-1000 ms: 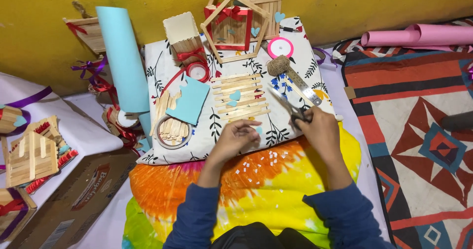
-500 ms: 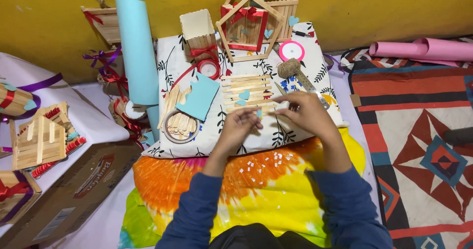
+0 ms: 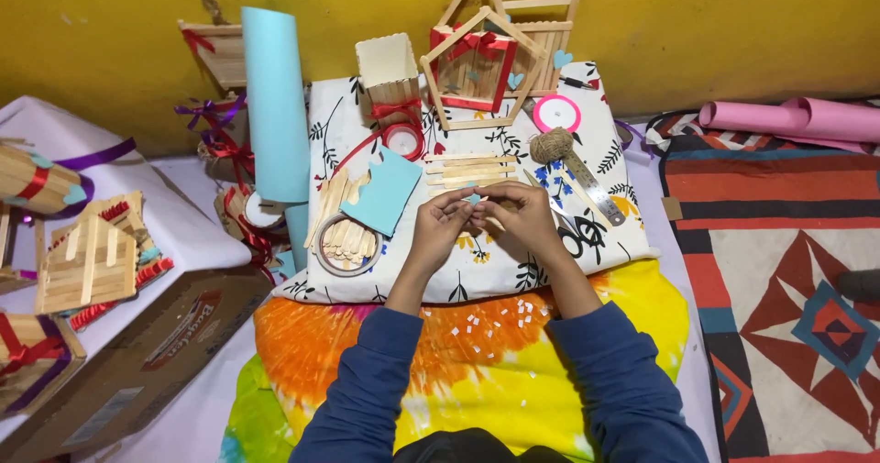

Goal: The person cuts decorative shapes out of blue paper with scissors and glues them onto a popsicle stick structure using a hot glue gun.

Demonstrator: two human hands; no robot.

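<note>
Fingertips of our left hand and right hand pinch one small blue paper piece between them, just above the stick panel.

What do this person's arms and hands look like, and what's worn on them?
Both arms wear long dark blue sleeves that end at the forearms. The left hand and right hand are bare: no gloves, and no rings or watch that I can make out.

The hands hide most of a tiny blue scrap pinched between them.
</note>
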